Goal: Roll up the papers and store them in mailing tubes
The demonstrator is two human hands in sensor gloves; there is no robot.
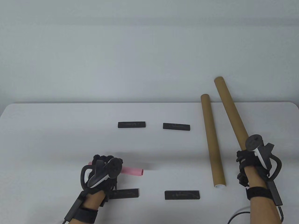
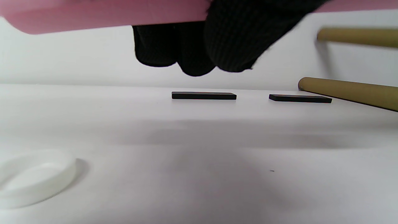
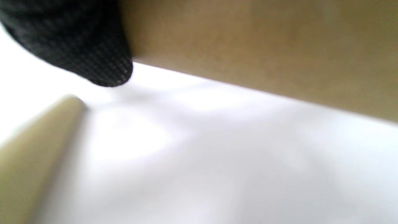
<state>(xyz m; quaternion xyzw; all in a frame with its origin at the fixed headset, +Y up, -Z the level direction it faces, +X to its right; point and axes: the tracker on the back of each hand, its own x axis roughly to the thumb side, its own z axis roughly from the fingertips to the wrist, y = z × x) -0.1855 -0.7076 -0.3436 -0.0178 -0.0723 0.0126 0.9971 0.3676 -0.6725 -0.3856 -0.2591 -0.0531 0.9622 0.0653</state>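
Note:
My left hand (image 1: 102, 169) grips a rolled pink paper (image 1: 133, 171) and holds it level above the table; in the left wrist view the pink roll (image 2: 102, 14) runs along the top edge with my gloved fingers (image 2: 230, 40) wrapped over it. My right hand (image 1: 248, 166) grips the near end of a brown mailing tube (image 1: 231, 112) that slants up and away past the table's far edge; the tube (image 3: 264, 43) fills the top of the right wrist view. A second mailing tube (image 1: 211, 140) lies on the table left of my right hand, its white-capped end toward me.
Two black weight bars (image 1: 131, 124) (image 1: 176, 126) lie at mid table; two more (image 1: 182, 195) (image 1: 123, 193) lie near the front edge. A white round cap (image 2: 34, 177) lies on the table in the left wrist view. The table (image 1: 58, 130) is white.

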